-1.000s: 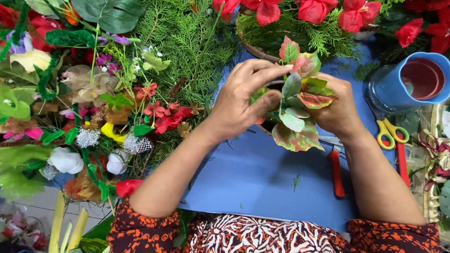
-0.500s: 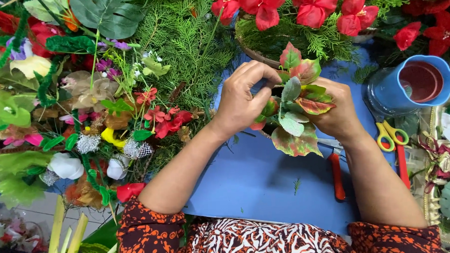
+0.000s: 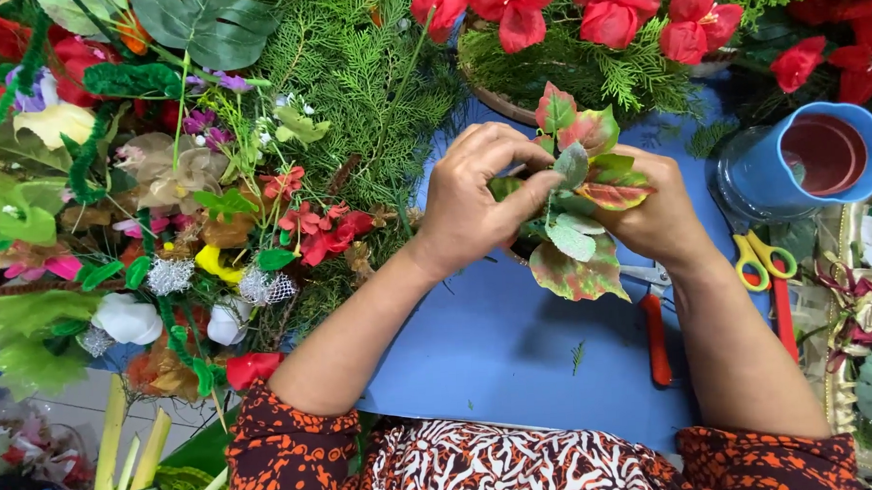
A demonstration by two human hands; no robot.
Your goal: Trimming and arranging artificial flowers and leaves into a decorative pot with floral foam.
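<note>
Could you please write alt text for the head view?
Both hands, left hand and right hand, hold a sprig of green-and-red fabric leaves above a blue tabletop. Yellow-handled scissors lie right.

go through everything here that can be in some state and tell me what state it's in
Left hand: pinching a leaf of the cluster.
Right hand: gripping the leaf cluster.
Leaf cluster: held above the blue table.
Blue cup: upright, open.
Yellow-handled scissors: lying flat, unheld.
</note>
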